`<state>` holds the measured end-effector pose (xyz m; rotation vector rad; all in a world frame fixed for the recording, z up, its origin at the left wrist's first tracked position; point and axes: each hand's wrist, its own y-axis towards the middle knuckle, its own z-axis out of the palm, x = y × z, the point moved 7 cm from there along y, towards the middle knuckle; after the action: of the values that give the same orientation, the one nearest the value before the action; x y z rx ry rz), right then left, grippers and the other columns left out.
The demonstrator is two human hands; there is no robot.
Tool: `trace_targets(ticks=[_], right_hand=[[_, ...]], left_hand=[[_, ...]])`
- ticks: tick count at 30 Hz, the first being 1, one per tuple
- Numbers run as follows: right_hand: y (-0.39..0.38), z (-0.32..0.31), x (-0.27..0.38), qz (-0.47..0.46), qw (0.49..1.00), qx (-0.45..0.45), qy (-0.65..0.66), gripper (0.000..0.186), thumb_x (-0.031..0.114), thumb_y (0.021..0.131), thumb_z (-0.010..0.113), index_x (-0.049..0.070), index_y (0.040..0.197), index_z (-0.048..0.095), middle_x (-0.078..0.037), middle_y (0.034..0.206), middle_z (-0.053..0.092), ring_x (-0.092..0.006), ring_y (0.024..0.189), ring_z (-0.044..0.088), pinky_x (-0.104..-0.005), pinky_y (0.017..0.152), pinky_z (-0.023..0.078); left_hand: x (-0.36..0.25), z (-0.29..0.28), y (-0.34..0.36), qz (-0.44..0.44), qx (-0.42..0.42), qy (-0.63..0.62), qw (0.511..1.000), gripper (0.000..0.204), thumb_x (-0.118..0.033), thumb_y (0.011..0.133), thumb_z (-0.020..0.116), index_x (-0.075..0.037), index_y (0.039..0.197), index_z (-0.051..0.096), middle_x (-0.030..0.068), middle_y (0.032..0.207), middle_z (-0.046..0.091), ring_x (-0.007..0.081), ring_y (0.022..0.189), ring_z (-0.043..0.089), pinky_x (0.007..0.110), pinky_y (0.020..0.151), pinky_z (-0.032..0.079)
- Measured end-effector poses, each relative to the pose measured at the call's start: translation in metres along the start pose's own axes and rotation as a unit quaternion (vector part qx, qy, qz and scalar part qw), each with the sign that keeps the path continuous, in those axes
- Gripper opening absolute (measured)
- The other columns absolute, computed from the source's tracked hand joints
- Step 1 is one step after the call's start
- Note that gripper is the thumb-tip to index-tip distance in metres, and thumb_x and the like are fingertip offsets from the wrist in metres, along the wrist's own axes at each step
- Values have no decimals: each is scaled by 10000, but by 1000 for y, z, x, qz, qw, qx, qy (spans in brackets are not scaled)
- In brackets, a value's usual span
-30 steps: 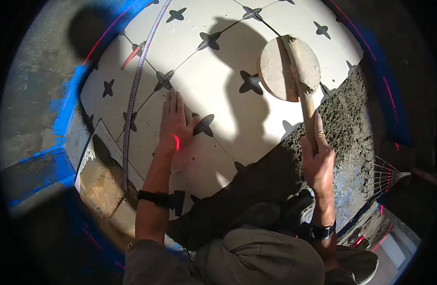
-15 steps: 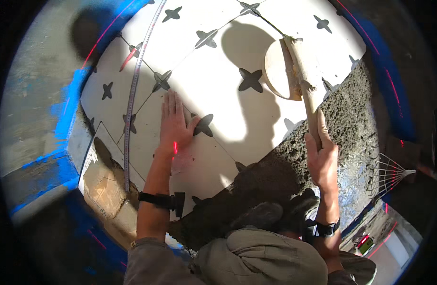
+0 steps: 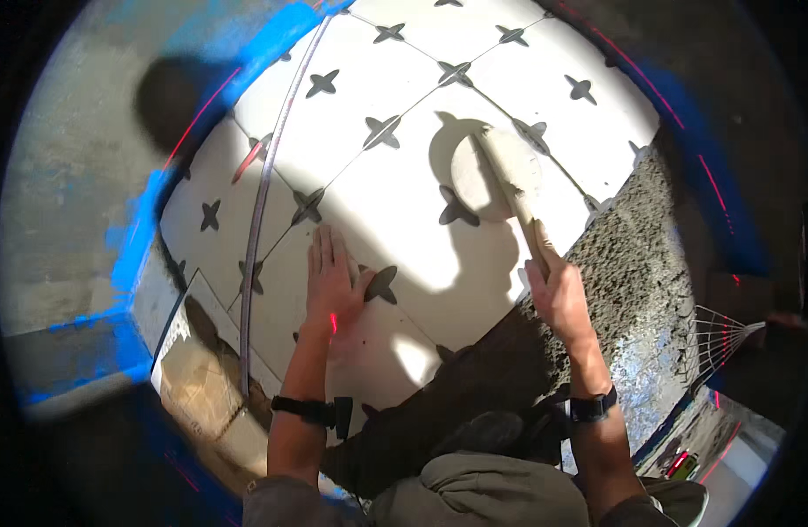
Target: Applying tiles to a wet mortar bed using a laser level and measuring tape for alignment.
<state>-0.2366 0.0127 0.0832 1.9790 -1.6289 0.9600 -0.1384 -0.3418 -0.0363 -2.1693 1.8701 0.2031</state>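
Note:
My left hand point(image 3: 335, 283) lies flat on a white floor tile point(image 3: 395, 303) with dark star-shaped corner motifs, its fingers stretched out. In my right hand point(image 3: 562, 297) is the handle of a wooden mallet point(image 3: 471, 180) with a round, pale head. The head is over the tiles, close to its own shadow; whether it touches them I cannot tell. Along the tiles' right edge, under my right forearm, spreads rough grey mortar point(image 3: 632, 220). A long measuring tape point(image 3: 260, 206) runs across the tiles to the left of my left hand.
A thin red piece point(image 3: 248, 163) lies beside the tape. Brown cardboard point(image 3: 206, 378) sits at the lower left. Blue-painted edging point(image 3: 140, 224) borders the floor, crossed by red laser lines. At right, thin white strands point(image 3: 725, 338) fan out; a small red-and-green object point(image 3: 681, 465) lies lower right.
The mallet has come down closer to the tiles and shifted left with my right hand. My left hand stays flat on the tile. The whole view has shifted, so the floor appears lower.

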Motion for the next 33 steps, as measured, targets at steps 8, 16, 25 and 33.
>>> trace_targets(ticks=[8,16,25,33], right_hand=[[1,-5,-3,0,1000,-18,8,591,67,971,647,-52,1529,492,-314,833,658,-246,667,655,-388,722,556],[11,-11,3,-55,998,-30,16,588,42,946,660,-29,1513,519,-363,958,686,-501,866,708,-486,773,572],[19,16,-18,33,999,18,-12,605,50,942,667,-16,1524,515,-372,1179,679,-464,1096,712,-430,950,558],[14,10,-20,29,997,13,76,595,42,948,654,-36,1522,518,-314,1050,747,-332,936,775,-415,841,591]], left_hand=[[-2,-1,-3,9,-8,2,1000,985,-426,1000,663,99,1641,131,299,1739,80,453,1624,57,544,1316,106],[-3,-3,0,14,-18,11,1000,1004,-430,992,670,92,1646,116,293,1741,70,457,1622,59,552,1313,112],[-1,-1,0,13,1,-6,1000,982,-411,989,675,114,1630,149,300,1741,62,474,1616,69,565,1310,111],[-2,-7,-1,38,-62,-34,997,835,-375,990,676,92,1582,318,306,1691,225,470,1577,191,534,1292,196]])
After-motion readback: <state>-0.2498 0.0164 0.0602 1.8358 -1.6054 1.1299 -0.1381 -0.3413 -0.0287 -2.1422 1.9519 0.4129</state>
